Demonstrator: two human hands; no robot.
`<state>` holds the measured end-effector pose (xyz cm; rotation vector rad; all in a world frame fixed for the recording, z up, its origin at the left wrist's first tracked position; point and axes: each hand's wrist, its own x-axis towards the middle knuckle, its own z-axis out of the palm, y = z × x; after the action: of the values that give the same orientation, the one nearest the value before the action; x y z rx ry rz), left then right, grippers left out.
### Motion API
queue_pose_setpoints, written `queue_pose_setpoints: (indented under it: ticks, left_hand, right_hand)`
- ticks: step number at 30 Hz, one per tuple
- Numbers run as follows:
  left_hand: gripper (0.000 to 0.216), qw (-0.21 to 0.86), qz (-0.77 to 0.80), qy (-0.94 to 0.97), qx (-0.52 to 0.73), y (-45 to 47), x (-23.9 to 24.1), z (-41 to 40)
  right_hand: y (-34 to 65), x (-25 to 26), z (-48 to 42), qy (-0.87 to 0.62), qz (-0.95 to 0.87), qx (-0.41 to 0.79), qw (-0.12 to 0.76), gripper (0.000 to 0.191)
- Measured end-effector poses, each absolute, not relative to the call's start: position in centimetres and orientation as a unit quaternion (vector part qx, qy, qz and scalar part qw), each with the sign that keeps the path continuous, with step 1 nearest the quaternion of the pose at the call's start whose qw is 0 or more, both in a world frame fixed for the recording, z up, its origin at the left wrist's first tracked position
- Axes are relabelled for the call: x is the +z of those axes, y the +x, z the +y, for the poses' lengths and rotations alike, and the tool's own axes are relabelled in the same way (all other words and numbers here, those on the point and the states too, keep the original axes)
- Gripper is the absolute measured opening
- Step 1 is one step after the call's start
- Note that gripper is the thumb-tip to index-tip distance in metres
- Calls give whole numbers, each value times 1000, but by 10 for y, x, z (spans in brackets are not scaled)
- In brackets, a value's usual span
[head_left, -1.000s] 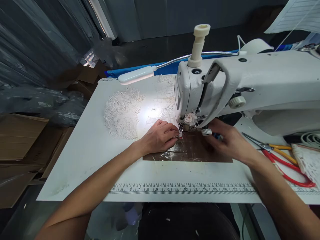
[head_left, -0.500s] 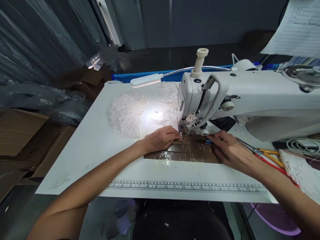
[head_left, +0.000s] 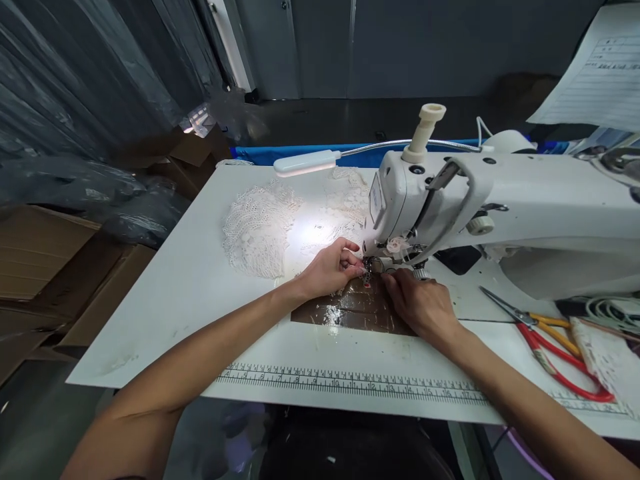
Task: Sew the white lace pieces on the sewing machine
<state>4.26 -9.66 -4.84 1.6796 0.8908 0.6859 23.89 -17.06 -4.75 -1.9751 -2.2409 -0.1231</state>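
My left hand (head_left: 331, 270) rests on the table by the needle of the white sewing machine (head_left: 505, 193), its thumb and fingertips pinched together on something too small to name. My right hand (head_left: 419, 303) lies on the brown taped patch (head_left: 345, 312), fingers curled with their tips right under the presser foot (head_left: 374, 265); what they hold is hidden. Both hands meet at the needle area. White lace fabric (head_left: 257, 230) lies spread behind my left hand, lit by the lamp.
A gooseneck lamp (head_left: 306, 162) hangs over the lace. Scissors with red and orange handles (head_left: 547, 340) lie to the right, beside another lace piece (head_left: 607, 357). A printed ruler (head_left: 350, 383) runs along the table's front edge. Cardboard boxes (head_left: 45, 267) stand at left.
My right hand has slid left from beside the scissors to the presser foot, and the blue-tipped tool it had no longer shows. My left hand's fingers have curled into a pinch.
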Motion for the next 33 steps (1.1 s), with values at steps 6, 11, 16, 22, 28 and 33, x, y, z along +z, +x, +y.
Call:
queue_pose_setpoints:
  ticks: [6, 11, 16, 22, 28, 33]
  left_hand:
    - [37, 544, 380, 690, 289, 44, -54, -93]
    - [39, 525, 378, 698, 306, 44, -62, -92]
    - [39, 512, 361, 716, 309, 43, -64, -91]
    - [41, 509, 374, 717, 293, 42, -63, -90]
    - [36, 506, 377, 724, 280, 44, -61, -91]
    - [38, 499, 380, 727, 279, 43, -58, -92]
  right_hand:
    - [220, -50, -162, -681, -729, -31, 62, 47]
    - [214, -49, -160, -673, -736, -18, 75, 43]
    - [219, -52, -161, -675, -731, -20, 95, 44]
    - [223, -53, -164, -675, -733, -11, 83, 46]
    - [214, -51, -161, -662, -742, -30, 105, 44]
    - [215, -51, -159, -660, -742, -36, 114, 44]
